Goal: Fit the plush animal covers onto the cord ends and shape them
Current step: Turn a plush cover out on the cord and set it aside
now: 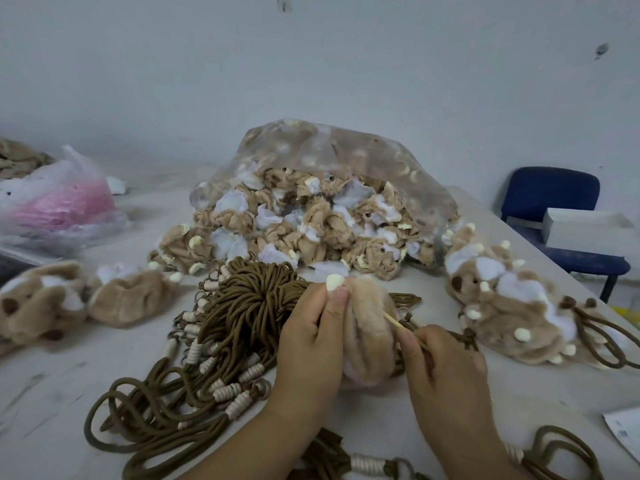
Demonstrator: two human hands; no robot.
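left hand [311, 341] grips tan plush cover [369, 327], fingertips pinching its cream nub | right hand [446, 368] pinches thin wooden stick [398, 323], tip at the cover's side, possibly in a seam | cover sits over the table [52, 382], just right of brown cord bundle [242, 306], in front of clear bag [346, 150] of covers

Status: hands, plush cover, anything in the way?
Left hand grips plush cover, thumb at its cream nub. Right hand pinches thin wooden stick, tip against the cover. Cord bundle lies beside left hand; nothing blocking.
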